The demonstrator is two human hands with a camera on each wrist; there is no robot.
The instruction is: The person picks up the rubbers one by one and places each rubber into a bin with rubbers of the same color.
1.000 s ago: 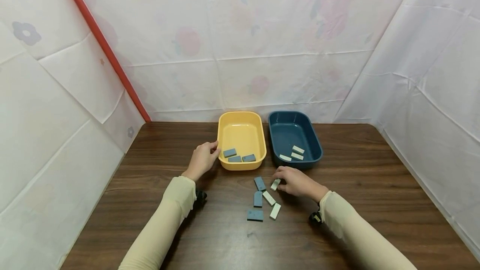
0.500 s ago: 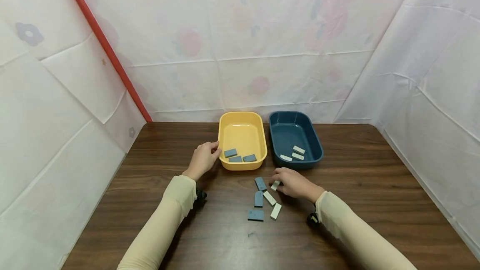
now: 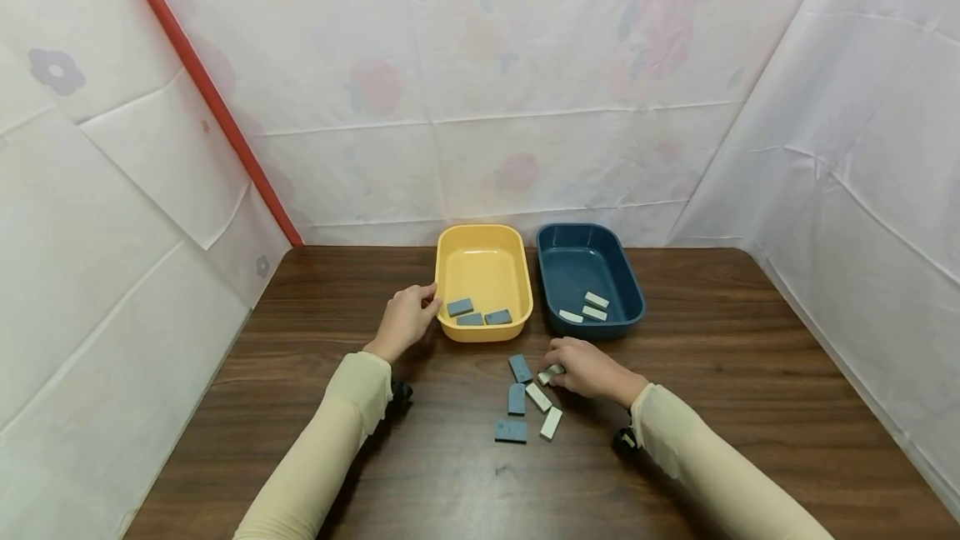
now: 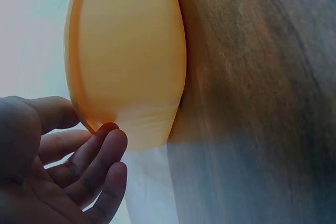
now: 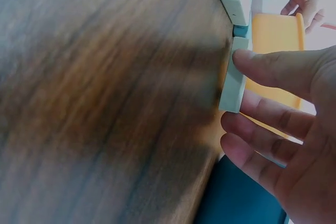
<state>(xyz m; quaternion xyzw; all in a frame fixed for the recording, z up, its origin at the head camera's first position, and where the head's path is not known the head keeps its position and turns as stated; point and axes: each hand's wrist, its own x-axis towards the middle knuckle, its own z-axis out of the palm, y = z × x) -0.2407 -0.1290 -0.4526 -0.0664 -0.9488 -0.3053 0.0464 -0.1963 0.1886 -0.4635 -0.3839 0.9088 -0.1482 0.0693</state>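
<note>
Nearest me on the dark wood table (image 3: 420,473), a blue-grey tile (image 3: 511,432) lies crosswise, with a pale tile (image 3: 551,423) to its right. Just beyond are a second blue-grey tile (image 3: 516,399) and, to its right, a second pale tile (image 3: 537,397); a third blue-grey tile (image 3: 520,368) lies farther off. To the right of that, my right hand (image 3: 588,367) pinches another pale tile (image 5: 232,87) between thumb and fingers; since a second ago the tile has turned more crosswise and my hand has shifted slightly left. My left hand (image 3: 405,320), as before, grips the left rim of the yellow tray (image 3: 483,333). Its three blue-grey tiles (image 3: 461,307) and the three pale tiles (image 3: 595,314) in the navy tray (image 3: 577,265) on the right are unchanged.
</note>
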